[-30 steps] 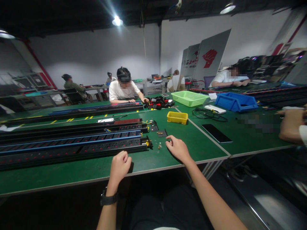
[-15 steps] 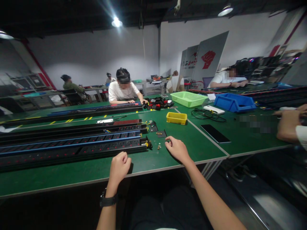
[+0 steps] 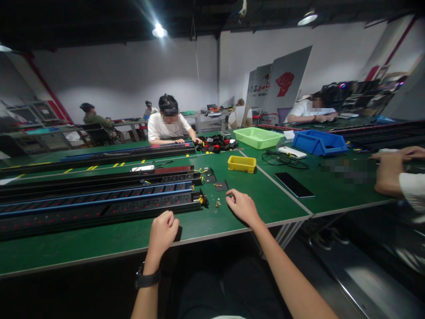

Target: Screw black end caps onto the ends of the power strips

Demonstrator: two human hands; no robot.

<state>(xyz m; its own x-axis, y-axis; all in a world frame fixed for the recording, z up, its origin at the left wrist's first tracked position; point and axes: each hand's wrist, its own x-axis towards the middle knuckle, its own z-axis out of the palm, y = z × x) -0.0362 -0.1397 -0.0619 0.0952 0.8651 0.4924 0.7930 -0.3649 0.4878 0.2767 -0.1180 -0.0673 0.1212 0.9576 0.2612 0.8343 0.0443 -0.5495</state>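
Observation:
My left hand (image 3: 164, 231) rests on the green table's (image 3: 199, 228) front edge, curled into a loose fist, with nothing showing in it. A long black power strip (image 3: 149, 201) with sockets lies just beyond it, apart from the fingers. To the right, my right hand (image 3: 242, 206) lies on the table with its fingers bent, index finger and thumb apart, holding nothing visible. Close to its fingertips are small brass screws (image 3: 217, 204). The strip's end shows yellow-green wire (image 3: 201, 199). Behind it lie a blue-edged strip (image 3: 133, 193) and a small black plate (image 3: 221, 185) with screws on it.
Beyond my right hand stand a yellow bin (image 3: 241, 164), a green basket (image 3: 259, 138) and a blue bin (image 3: 319, 142). A black tablet-like slab (image 3: 294, 184) and a coiled cable (image 3: 283, 160) lie to the right. A co-worker (image 3: 169, 124) sits opposite; another person's hands (image 3: 393, 168) are at right.
The camera view has shifted slightly, so everything appears a little further left. Both my hands keep their places and poses on the table.

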